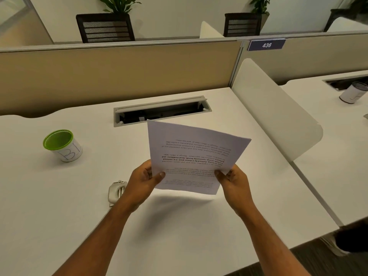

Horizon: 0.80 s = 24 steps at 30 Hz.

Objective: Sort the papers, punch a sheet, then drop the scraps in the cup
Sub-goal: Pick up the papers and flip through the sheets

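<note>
I hold a small stack of printed white papers (194,154) above the white desk (59,206), with the text upside down to me. My left hand (144,181) grips the stack's lower left corner, thumb on top. My right hand (233,183) grips the lower right corner the same way. A green-rimmed cup (61,145) with a white paper label stands on the desk at the left. A white and metal hole punch (116,193) lies on the desk just left of my left wrist, partly hidden by my forearm.
An open cable tray (161,111) is sunk into the desk behind the papers. A white divider (274,114) bounds the desk on the right, and a tan partition (119,76) stands at the back. Another cup (352,95) sits on the neighbouring desk.
</note>
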{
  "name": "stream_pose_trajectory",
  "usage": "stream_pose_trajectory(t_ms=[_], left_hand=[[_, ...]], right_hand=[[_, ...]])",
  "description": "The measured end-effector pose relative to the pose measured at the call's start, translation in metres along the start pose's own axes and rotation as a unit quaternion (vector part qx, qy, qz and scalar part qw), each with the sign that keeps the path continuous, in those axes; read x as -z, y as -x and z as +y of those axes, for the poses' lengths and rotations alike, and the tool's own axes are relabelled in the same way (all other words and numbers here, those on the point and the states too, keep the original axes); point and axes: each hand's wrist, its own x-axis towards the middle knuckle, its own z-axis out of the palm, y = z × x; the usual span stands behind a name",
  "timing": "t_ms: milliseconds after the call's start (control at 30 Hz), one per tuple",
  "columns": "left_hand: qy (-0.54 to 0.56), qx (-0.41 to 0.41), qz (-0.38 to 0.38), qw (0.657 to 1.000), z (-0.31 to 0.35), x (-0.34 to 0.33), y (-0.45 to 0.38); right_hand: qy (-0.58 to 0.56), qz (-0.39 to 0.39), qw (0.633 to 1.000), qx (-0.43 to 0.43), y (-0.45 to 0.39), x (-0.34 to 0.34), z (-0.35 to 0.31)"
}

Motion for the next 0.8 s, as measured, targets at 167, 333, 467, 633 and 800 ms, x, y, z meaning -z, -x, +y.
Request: stream_pose_trajectory(t_ms=[167, 333, 467, 633, 800], left_hand=[[-0.001, 0.038, -0.020, 0.999, -0.012, -0.006, 0.006], [0.034, 0.014, 0.011, 0.999, -0.004, -0.011, 0.001], [0.085, -0.005, 0.042, 0.996, 0.007, -0.016, -0.003], [0.198, 0.010, 0.094, 0.976, 0.016, -0.028, -0.007], [0.274, 0.018, 0.076, 0.959, 0.018, -0.039, -0.006]], right_hand=[[0.011, -0.035, 0.999, -0.021, 0.008, -0.003, 0.013], [0.020, -0.035, 0.999, -0.027, 0.008, -0.001, 0.017], [-0.032, -0.003, 0.998, -0.047, 0.006, 0.005, 0.023], [-0.222, 0.005, 0.969, -0.106, 0.018, 0.005, 0.045], [-0.366, -0.042, 0.919, -0.140, 0.028, -0.019, 0.038]])
